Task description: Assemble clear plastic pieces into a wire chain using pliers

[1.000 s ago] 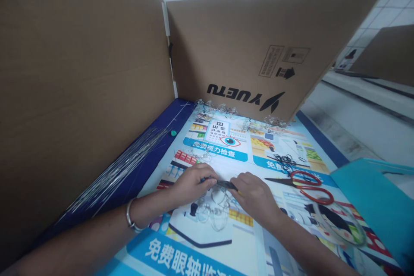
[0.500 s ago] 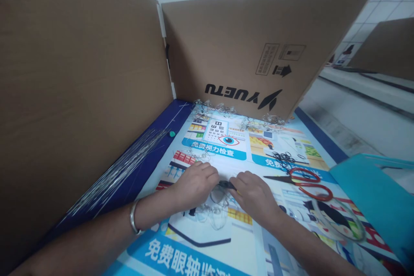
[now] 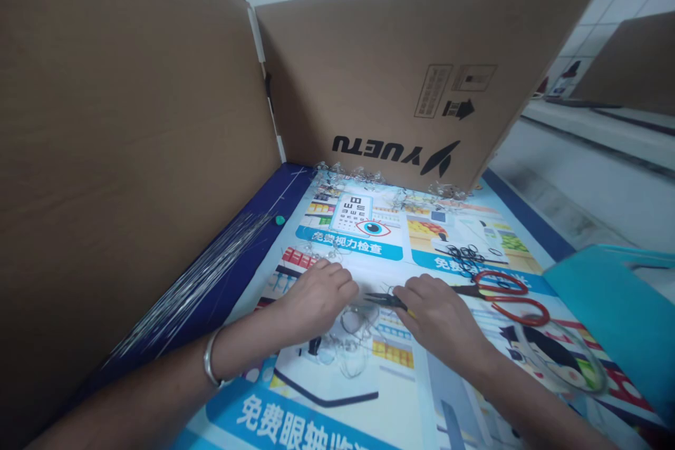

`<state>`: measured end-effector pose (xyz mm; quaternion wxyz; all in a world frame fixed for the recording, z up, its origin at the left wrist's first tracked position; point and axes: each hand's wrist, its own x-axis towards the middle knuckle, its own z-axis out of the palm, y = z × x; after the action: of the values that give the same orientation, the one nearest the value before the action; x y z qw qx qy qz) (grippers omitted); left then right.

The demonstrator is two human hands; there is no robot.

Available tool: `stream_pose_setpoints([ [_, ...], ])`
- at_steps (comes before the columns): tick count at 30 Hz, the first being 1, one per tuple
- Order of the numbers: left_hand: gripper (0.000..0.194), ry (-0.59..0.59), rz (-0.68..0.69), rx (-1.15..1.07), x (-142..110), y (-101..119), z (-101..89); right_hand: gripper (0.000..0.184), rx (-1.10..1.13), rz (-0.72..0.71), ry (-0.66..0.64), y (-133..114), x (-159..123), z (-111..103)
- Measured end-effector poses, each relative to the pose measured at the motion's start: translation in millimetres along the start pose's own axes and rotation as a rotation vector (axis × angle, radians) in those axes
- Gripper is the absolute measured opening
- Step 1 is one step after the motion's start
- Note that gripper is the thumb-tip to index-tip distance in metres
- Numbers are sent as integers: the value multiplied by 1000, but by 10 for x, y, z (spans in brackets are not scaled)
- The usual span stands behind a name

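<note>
My right hand (image 3: 436, 315) is wrapped round a pair of needle-nose pliers (image 3: 389, 300) with dark jaws and a bit of yellow handle showing. Their tips point left, a short gap away from my left hand (image 3: 321, 301). That hand is closed, knuckles up, and its fingertips are hidden; what it grips cannot be made out. Below and between both hands lie thin wire loops (image 3: 354, 355), tangled on the printed sheet. Red-handled scissors (image 3: 519, 302) rest just right of my right hand, their blade partly behind it.
Straight wires (image 3: 195, 278) lie along the left cardboard wall (image 3: 131, 119). Another cardboard panel (image 3: 369, 77) stands at the back, with wire pieces (image 3: 358, 174) at its foot. Black rings (image 3: 467, 254), a clear coil (image 3: 593, 365) and a turquoise folder (image 3: 612, 295) are on the right.
The pliers have moved right with my right hand, drawing away from my left hand. My left hand has turned over, knuckles up, hiding the blue bit seen earlier. The view has shifted slightly.
</note>
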<state>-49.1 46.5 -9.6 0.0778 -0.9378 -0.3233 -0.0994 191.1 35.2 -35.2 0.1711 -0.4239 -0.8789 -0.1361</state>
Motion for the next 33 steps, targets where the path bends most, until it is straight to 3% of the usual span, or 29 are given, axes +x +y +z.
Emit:
stream_pose_setpoints([
  [15,14,-50,-23,-45,-32,30,-38,9,-78,-137,24,-144,167,13],
  [33,15,-12,-37,-64,-34,54,1,9,-109,-153,13,-147,157,77],
])
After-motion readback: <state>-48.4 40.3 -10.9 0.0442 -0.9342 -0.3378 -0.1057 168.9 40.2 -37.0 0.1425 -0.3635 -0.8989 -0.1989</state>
